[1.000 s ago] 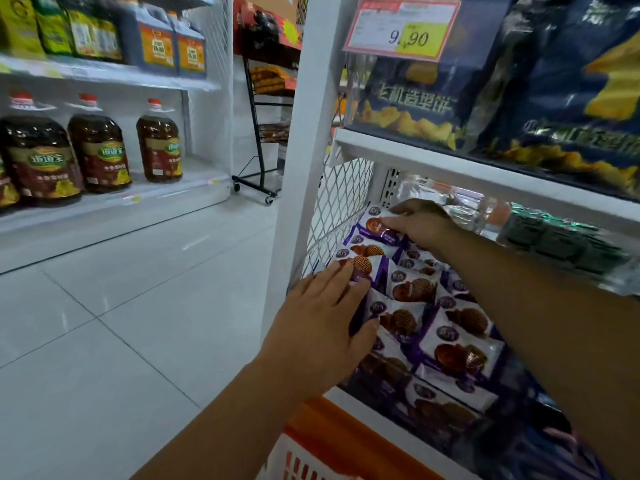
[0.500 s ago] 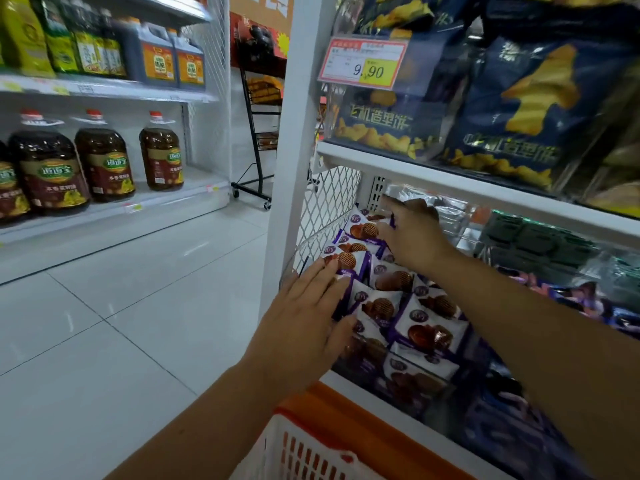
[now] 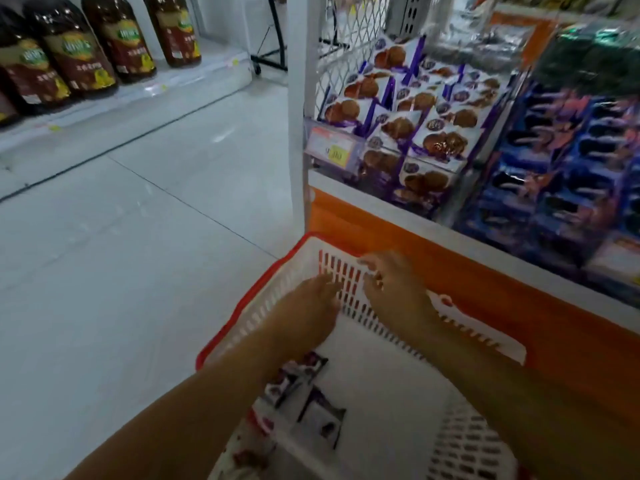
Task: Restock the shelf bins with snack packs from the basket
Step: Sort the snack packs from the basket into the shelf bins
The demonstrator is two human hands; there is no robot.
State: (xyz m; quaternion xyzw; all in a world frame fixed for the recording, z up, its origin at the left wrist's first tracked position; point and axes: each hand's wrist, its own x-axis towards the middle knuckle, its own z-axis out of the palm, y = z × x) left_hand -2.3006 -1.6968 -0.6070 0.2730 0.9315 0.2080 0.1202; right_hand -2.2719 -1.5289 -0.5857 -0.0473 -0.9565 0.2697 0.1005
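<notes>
Left hand (image 3: pixel 308 306) and right hand (image 3: pixel 394 289) hang empty, fingers loose, above the basket (image 3: pixel 374 375). Reach low and grab the purple snack packs (image 3: pixel 298 375) gently.

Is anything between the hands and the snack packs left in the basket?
Nothing visible does. The left hand and right hand hover over the open basket; the snack packs lie uncovered on its floor, beside the left forearm.

The shelf price tag (image 3: pixel 330 147) reads about "9.90".
</notes>
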